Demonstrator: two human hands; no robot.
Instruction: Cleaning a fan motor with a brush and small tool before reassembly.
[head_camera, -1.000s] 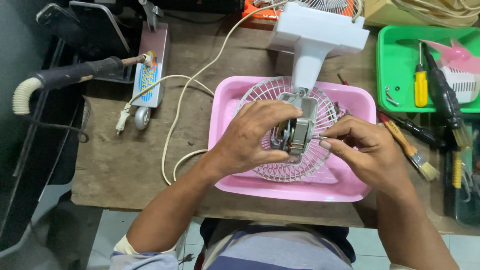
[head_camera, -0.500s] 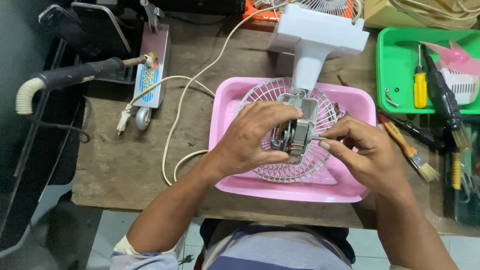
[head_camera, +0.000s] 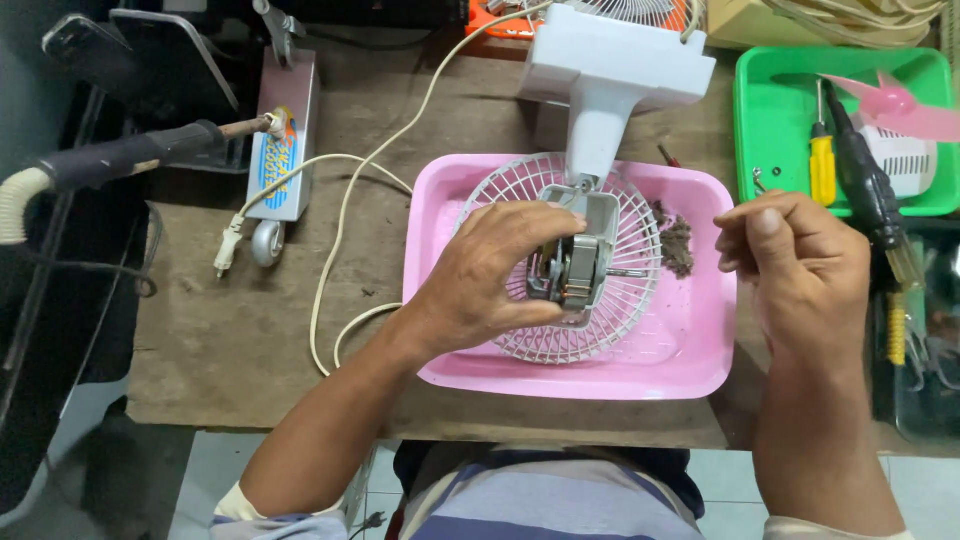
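Observation:
A small grey fan motor (head_camera: 575, 270) sits on a white wire fan grille (head_camera: 620, 320) inside a pink plastic tray (head_camera: 700, 370). My left hand (head_camera: 490, 275) grips the motor from the left side, thumb underneath. The motor's shaft points right. My right hand (head_camera: 800, 260) hovers over the tray's right rim, apart from the motor, fingers curled together; whether it holds something small I cannot tell. The white fan stand (head_camera: 610, 70) rises behind the grille. A clump of brown dirt (head_camera: 678, 245) lies in the tray.
A green tray (head_camera: 780, 110) at back right holds a yellow-handled screwdriver (head_camera: 822, 165), a pink fan blade (head_camera: 890, 110) and a black-handled brush (head_camera: 870, 195). A white power cord (head_camera: 340, 250) crosses the wooden table (head_camera: 230, 350). A soldering iron (head_camera: 130, 155) and a small blue-white device (head_camera: 280, 150) lie at left.
My right hand has left the motor and moved right, to above the tray's right rim. My left hand stays on the motor, whose shaft is now uncovered.

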